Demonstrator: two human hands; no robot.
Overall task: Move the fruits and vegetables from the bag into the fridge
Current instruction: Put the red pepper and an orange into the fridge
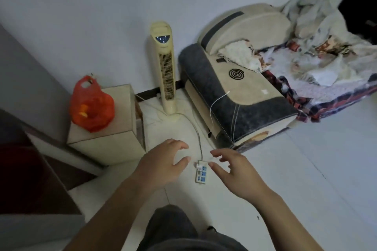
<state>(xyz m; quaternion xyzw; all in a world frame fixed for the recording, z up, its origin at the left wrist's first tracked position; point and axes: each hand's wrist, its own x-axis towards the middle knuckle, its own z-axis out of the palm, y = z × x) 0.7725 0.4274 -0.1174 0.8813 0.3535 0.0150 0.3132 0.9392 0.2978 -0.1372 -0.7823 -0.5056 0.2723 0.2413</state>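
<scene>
A cream tower fan stands upright against the wall, between a pale wooden cabinet and a grey-and-beige sofa. A mosquito coil lies on the sofa's armrest, and rumpled blankets cover its seat. On the floor, a power strip lies near the cabinet's front corner, its grey cord running toward the fan's base.

My arms are bare to past the elbows, no sleeves in view. My left hand and right hand: no rings, watch or gloves. I'm wearing dark grey trousers.
</scene>
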